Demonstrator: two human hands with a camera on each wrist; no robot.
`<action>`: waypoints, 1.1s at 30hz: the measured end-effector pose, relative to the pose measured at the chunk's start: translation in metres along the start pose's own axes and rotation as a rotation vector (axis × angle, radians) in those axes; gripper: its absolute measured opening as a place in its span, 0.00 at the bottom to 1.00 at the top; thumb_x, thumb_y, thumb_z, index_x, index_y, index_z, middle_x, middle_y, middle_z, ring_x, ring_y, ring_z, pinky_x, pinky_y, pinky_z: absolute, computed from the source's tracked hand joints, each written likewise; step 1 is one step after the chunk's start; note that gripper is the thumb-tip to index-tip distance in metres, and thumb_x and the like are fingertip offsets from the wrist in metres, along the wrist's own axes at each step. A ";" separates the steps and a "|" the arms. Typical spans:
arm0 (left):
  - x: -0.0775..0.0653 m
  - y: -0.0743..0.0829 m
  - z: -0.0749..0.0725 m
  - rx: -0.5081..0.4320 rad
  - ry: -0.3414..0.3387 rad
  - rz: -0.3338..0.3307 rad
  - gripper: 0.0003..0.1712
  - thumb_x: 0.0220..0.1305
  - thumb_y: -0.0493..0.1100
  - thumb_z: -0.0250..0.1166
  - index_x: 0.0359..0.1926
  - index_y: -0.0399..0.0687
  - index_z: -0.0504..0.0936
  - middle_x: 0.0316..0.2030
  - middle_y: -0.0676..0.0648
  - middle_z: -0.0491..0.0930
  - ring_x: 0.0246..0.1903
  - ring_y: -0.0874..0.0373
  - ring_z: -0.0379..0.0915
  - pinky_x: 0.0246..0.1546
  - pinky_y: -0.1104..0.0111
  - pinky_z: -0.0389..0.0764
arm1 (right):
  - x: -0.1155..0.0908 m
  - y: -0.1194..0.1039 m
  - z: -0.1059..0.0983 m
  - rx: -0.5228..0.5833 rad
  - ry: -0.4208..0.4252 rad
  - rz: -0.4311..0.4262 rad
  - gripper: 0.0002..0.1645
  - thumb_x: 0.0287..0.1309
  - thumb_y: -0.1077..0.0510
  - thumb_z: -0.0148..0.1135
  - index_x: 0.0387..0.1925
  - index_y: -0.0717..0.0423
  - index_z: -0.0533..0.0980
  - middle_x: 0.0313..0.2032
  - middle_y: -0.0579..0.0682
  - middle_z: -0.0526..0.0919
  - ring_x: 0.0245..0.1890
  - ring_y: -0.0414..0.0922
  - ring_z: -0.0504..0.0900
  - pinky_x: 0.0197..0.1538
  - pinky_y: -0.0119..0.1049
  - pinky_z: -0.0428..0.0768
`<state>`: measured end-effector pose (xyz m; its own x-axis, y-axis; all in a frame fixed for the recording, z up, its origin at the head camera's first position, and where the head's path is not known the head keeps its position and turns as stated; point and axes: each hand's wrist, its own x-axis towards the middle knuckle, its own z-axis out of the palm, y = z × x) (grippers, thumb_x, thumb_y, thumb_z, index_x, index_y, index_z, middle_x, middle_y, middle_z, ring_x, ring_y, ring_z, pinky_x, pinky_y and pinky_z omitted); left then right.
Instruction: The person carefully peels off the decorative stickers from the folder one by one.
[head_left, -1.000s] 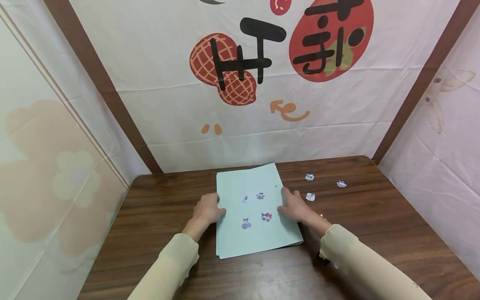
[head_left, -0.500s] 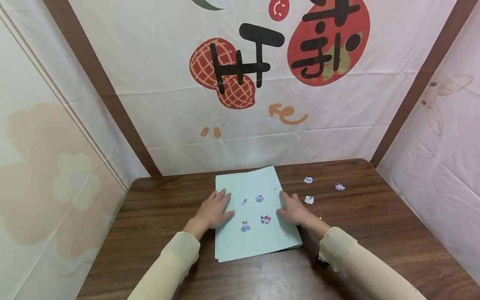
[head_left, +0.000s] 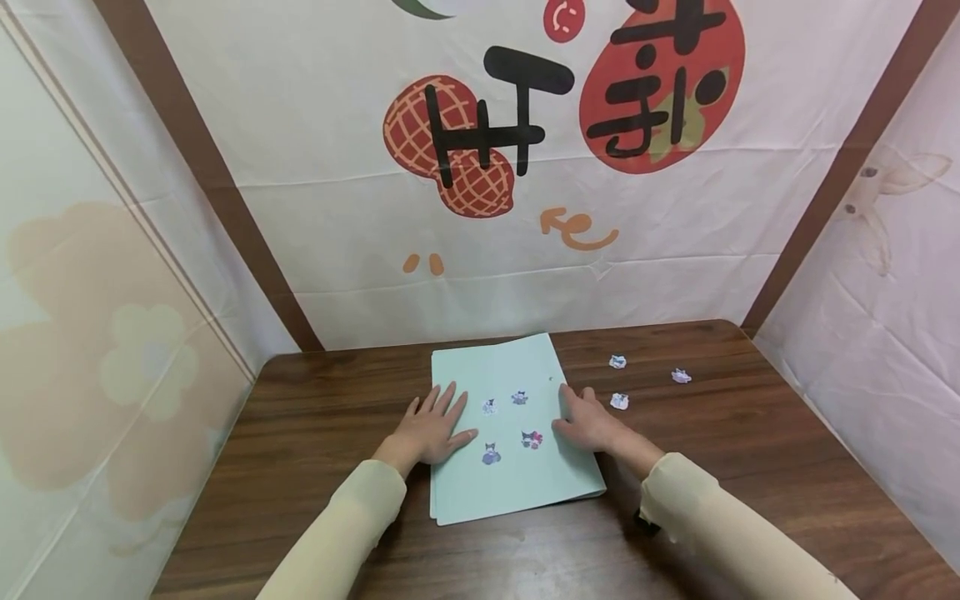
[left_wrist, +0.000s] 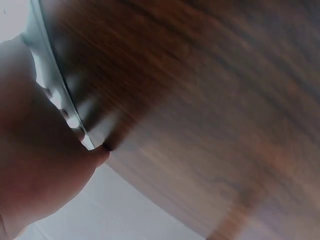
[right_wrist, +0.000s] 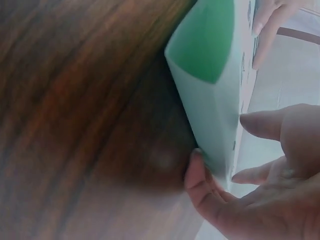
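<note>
A white cloth hanging fills the upper part of the head view, its red peanut print showing near the top centre beneath thick black strokes. Below it the dark wood-grain table spreads across the lower part of the frame. The folded pale green sheet lies on it, just below the centre of the frame; from the right wrist I can see its near end bowed open on a deeper green inside. Cream sleeves come in from the bottom edge at both sides. The left hand lies on the sheet's left edge, fingers spread and relaxed, gripping nothing. The right hand pinches the sheet's right edge, thumb on top and at least one finger curled against the outer side. Smallest are the cartoon stickers: four purplish character stickers sit on the sheet between the hands, and three loose stickers lie on the table to the right of centre, one of them just beyond the right hand's fingers.
</note>
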<state>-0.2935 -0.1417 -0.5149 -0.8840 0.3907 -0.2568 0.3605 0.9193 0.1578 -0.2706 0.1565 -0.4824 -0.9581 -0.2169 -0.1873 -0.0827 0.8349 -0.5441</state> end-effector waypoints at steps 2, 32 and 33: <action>0.003 -0.003 0.004 0.009 -0.008 -0.003 0.45 0.77 0.71 0.41 0.83 0.55 0.44 0.82 0.46 0.33 0.81 0.42 0.28 0.76 0.40 0.39 | 0.000 -0.002 -0.002 -0.040 -0.015 0.002 0.42 0.72 0.55 0.59 0.78 0.65 0.54 0.66 0.76 0.60 0.53 0.59 0.75 0.53 0.55 0.78; -0.003 0.000 0.003 0.032 -0.013 -0.019 0.44 0.77 0.71 0.37 0.83 0.58 0.41 0.83 0.47 0.32 0.81 0.44 0.26 0.77 0.43 0.36 | 0.073 -0.032 -0.013 -0.190 -0.124 -0.356 0.21 0.64 0.66 0.63 0.58 0.65 0.78 0.52 0.62 0.82 0.53 0.55 0.80 0.57 0.51 0.79; -0.003 0.000 0.004 0.029 -0.013 -0.019 0.44 0.77 0.71 0.38 0.83 0.58 0.42 0.83 0.47 0.32 0.81 0.44 0.26 0.77 0.43 0.36 | 0.074 -0.032 -0.013 -0.187 -0.144 -0.361 0.21 0.64 0.66 0.63 0.58 0.65 0.79 0.51 0.62 0.82 0.52 0.55 0.80 0.57 0.51 0.79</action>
<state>-0.2901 -0.1428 -0.5178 -0.8870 0.3732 -0.2720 0.3521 0.9276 0.1247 -0.3428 0.1199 -0.4682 -0.8119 -0.5689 -0.1313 -0.4663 0.7672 -0.4404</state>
